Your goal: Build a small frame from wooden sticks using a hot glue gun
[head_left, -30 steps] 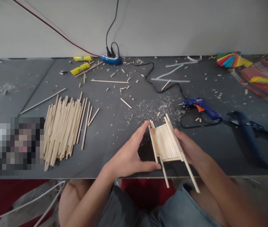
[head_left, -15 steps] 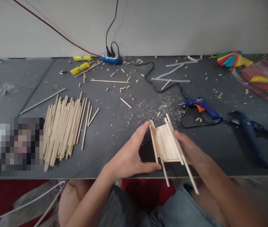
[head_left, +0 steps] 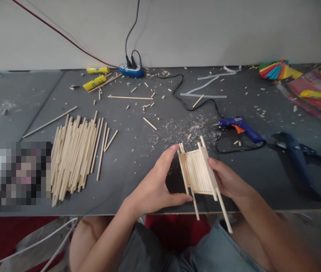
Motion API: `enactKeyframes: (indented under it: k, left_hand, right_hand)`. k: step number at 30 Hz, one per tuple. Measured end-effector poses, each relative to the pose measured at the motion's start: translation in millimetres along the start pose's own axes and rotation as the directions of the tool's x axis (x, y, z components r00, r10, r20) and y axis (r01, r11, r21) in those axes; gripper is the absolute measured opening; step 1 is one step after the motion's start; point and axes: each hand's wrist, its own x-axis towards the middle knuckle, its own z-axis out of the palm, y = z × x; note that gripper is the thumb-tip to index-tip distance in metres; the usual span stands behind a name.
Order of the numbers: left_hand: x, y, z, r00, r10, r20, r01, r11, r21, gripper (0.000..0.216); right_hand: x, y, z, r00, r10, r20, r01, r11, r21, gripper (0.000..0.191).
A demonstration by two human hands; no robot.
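Note:
A small frame of glued wooden sticks [head_left: 198,172], a slatted panel with two long rails sticking out toward me, is held just above the grey table's [head_left: 138,162] near edge. My left hand [head_left: 156,185] pinches its left rail between forefinger and thumb. My right hand [head_left: 227,181] grips the right rail from the side, fingers curled behind it.
A pile of long wooden sticks [head_left: 75,155] lies at left. A blue glue gun [head_left: 239,126] with a black cord rests right of centre, dark blue pliers [head_left: 296,156] further right. Yellow glue tubes [head_left: 95,81], a blue power strip [head_left: 131,70], coloured paper [head_left: 279,70] and scattered offcuts lie toward the wall.
The stick frame has tilted slightly, its long rails swinging a little left and closer to me. Both hands keep the same hold.

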Motion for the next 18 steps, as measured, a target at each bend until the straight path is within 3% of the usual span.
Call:
enactKeyframes:
  k: [18]
  left_hand:
    - [-0.2, -2.2, 0.7, 1.000, 0.016, 0.025, -0.016, 1.000, -0.009, 0.110]
  right_hand:
    - [-1.9, 0.8, -2.2, 1.000, 0.010, 0.001, -0.010, 1.000, -0.015, 0.045]
